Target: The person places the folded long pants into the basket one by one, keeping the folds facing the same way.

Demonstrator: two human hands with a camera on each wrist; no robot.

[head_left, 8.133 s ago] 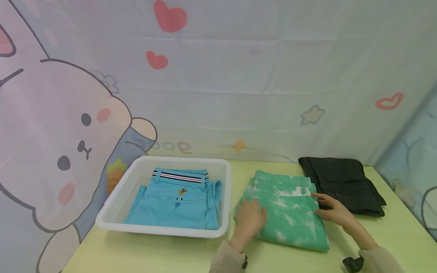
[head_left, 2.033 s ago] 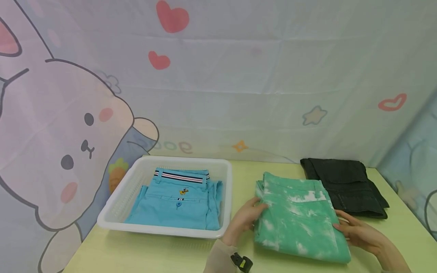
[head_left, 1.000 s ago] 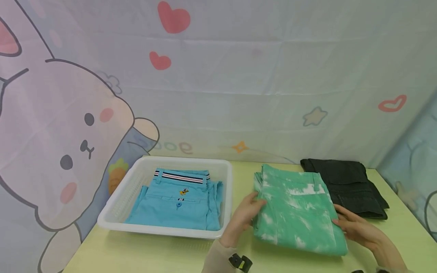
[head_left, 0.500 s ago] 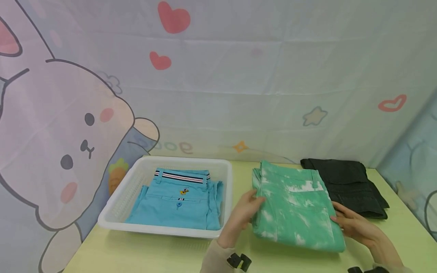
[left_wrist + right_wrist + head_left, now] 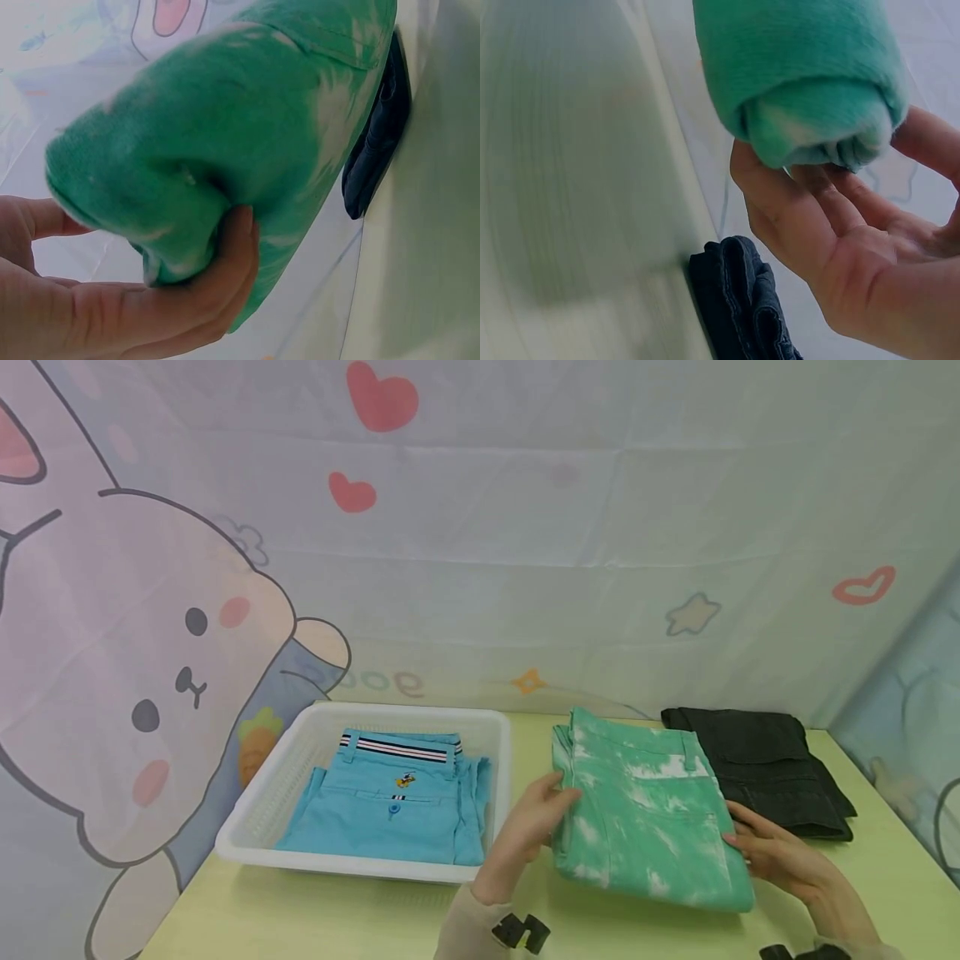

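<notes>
At far left, a pale cloth backdrop (image 5: 487, 527) carries a large cartoon rabbit (image 5: 97, 627) with pink cheeks, tipped on its side; red hearts are scattered farther along. Below it, on a pale yellow-green table (image 5: 300, 918), sits a white plastic basket (image 5: 337, 865) with perforated walls. Inside lies a folded light-blue garment (image 5: 390, 822), its striped waistband toward the backdrop (a little yellow emblem and a blue button decorate the visible side).

Just right of the basket comes the person's left hand (image 5: 528, 822), with a beige sleeve (image 5: 468, 927) and a dark strap (image 5: 510, 931) at the wrist. It pinches the left edge of a folded green-and-white tie-dyed garment (image 5: 648, 818), thumb on one face and fingers curled round the other. The garment is raised above the table between the two hands, belt loop and waistband toward the backdrop; the right-wrist view shows its rolled, layered end clear of the tabletop.

The right hand (image 5: 780, 852) grips the opposite edge, its fingers beneath the layers and the thumb against the side. At far right, near the back of the table, rests a folded black garment (image 5: 772, 777), partly hidden behind the green one.
</notes>
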